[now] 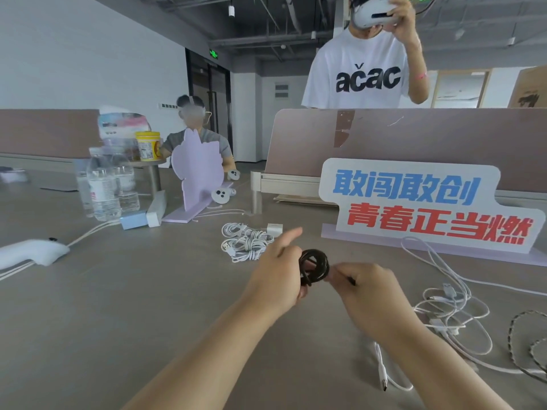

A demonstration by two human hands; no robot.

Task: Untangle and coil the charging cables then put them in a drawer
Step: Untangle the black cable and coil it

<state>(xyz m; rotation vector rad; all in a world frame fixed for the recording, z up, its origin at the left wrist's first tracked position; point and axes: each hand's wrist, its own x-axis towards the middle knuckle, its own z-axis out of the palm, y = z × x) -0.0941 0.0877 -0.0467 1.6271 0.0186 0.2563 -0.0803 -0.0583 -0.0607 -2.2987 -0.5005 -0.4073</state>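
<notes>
Head view is showing the coiling step: the left hand (275, 279) is gripping the black cable coil (315, 266) above the tabletop (118, 306), forefinger straight, while the right hand (370, 294) is pinching its tail. Next comes tucking that end in, probably, with the loose white cables (444, 306) waiting.

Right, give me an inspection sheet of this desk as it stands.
Surface: grey table.
Job's things: black cable, coiled, held above the table; no drawer seen.
Clutter: water bottles, yellow tub, lettered sign.
Hands: left hand grips the coil, forefinger stretched out; right hand pinches the cable beside it.
Cables: white bundles lie coiled behind the hands; loose white cables sprawl at right.
Surroundings: divider panel, person in white shirt behind it.
</notes>
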